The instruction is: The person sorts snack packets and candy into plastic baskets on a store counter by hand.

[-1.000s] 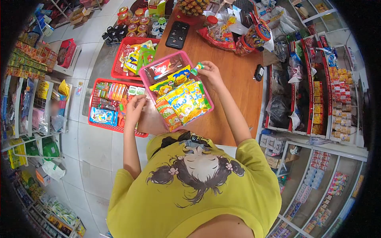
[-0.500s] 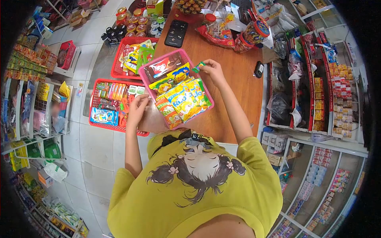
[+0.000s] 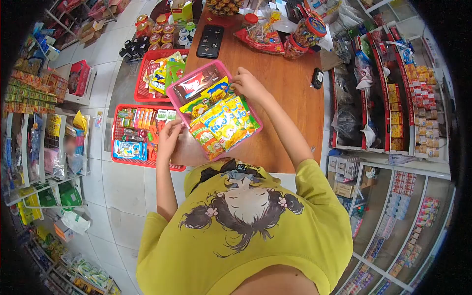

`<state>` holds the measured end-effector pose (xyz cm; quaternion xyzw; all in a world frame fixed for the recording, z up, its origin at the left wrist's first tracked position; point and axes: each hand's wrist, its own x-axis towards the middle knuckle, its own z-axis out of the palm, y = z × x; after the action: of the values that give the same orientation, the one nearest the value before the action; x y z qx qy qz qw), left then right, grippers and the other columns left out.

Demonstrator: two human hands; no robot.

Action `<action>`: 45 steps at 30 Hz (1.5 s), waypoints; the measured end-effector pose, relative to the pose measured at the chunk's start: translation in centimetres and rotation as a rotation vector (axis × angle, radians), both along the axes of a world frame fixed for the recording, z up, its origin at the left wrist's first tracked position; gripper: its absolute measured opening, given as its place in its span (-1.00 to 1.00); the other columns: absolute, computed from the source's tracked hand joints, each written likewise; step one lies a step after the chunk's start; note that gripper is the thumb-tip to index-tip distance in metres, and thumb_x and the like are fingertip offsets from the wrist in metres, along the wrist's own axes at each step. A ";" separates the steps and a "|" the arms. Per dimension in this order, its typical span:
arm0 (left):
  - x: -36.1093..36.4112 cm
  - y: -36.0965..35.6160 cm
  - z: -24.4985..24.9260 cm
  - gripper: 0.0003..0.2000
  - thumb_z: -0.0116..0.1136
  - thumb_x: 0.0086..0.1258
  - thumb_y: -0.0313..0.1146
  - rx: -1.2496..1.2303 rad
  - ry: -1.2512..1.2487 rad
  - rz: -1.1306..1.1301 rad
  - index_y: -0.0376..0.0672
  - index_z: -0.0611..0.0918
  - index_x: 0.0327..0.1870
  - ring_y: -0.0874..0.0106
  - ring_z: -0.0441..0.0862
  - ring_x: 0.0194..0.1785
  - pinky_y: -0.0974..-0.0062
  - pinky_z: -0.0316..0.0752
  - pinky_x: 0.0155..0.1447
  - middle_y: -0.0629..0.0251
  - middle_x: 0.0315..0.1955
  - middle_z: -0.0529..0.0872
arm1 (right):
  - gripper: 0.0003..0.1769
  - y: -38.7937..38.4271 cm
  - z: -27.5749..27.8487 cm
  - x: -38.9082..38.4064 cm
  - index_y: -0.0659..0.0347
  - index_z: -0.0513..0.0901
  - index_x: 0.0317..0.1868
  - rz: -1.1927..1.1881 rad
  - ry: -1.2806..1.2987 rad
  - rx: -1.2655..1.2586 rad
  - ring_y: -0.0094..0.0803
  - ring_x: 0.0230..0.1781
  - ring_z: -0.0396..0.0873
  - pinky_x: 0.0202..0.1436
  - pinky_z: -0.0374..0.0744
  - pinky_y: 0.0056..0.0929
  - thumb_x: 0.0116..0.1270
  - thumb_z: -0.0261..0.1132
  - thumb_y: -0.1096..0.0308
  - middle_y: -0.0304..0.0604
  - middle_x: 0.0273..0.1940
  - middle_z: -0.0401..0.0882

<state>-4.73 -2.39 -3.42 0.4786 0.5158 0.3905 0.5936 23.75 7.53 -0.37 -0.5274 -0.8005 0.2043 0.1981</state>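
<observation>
A pink plastic basket [image 3: 173, 101] sits tilted on the wooden table, filled with bright snack and candy packets. Among them are a yellow-and-blue candy bag [image 3: 223, 124], an orange-and-green bag [image 3: 206, 141] and a dark brown packet [image 3: 199, 87]. My left hand [image 3: 168, 139] has its fingers curled at the basket's left rim, apparently gripping it. At the upper right rim is my right hand [image 3: 250, 87], its fingers pinched together over the edge by a yellow packet [image 3: 218, 91]. Whatever lies between those fingertips is hidden.
Two red baskets of sweets, one lower [image 3: 118, 156] and one upper [image 3: 142, 73], stand to the left. A black phone [image 3: 210, 41], a lollipop bag [image 3: 260, 39] and a candy jar [image 3: 307, 34] lie farther back. Stocked shelves [image 3: 393, 118] line the right side.
My right hand has moved left to the pink basket's rim, and the small green packet in its fingers is out of sight. My left hand has come slightly closer to the basket.
</observation>
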 end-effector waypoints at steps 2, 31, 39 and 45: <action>-0.1 0.0 -0.1 -0.77 -0.09 0.20 -0.38 -0.014 -0.016 -0.003 -0.32 0.44 -0.18 0.53 0.46 -0.25 0.64 0.34 -0.18 0.27 -0.33 0.54 | -0.87 0.3 0.1 -0.3 0.23 0.56 -0.49 0.017 -0.075 0.025 -0.23 -0.26 0.33 -0.24 0.34 -0.31 -0.10 0.17 0.40 -0.12 -0.37 0.34; 3.5 -2.0 -2.7 -0.61 -0.25 0.27 -0.19 -0.178 -0.430 0.317 -0.17 0.25 0.06 0.42 0.20 0.11 0.40 0.13 0.12 0.24 0.03 0.28 | -0.61 0.0 -6.7 1.7 0.33 0.44 -0.14 -0.149 0.653 -0.361 -0.47 -0.26 0.43 -0.17 0.39 -0.54 0.14 0.07 0.18 -0.08 -0.23 0.48; 8.8 -2.3 -0.5 -0.52 -0.46 0.28 -0.03 -0.214 -0.960 0.400 -0.22 0.22 0.06 0.28 0.32 0.02 0.36 0.24 0.08 0.12 -0.02 0.34 | -0.54 -0.7 -9.8 0.5 0.32 0.37 -0.05 -0.201 1.411 -0.719 -0.45 -0.19 0.42 -0.09 0.37 -0.52 0.24 -0.12 0.11 -0.12 -0.15 0.44; 8.2 -1.8 -3.0 -0.52 -0.38 0.25 0.02 -0.308 -0.944 0.410 -0.20 0.28 0.00 0.31 0.47 -0.15 0.39 0.41 -0.09 0.13 -0.15 0.45 | -0.56 -2.3 -8.4 0.1 0.32 0.28 0.02 -0.085 1.635 -0.832 -0.40 -0.14 0.41 -0.08 0.38 -0.49 0.23 -0.08 0.19 -0.08 -0.07 0.38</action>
<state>3.50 -4.24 -6.41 0.0477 0.3272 0.5909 0.7359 23.87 5.25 -8.76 -0.2765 -0.2528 0.7780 0.5044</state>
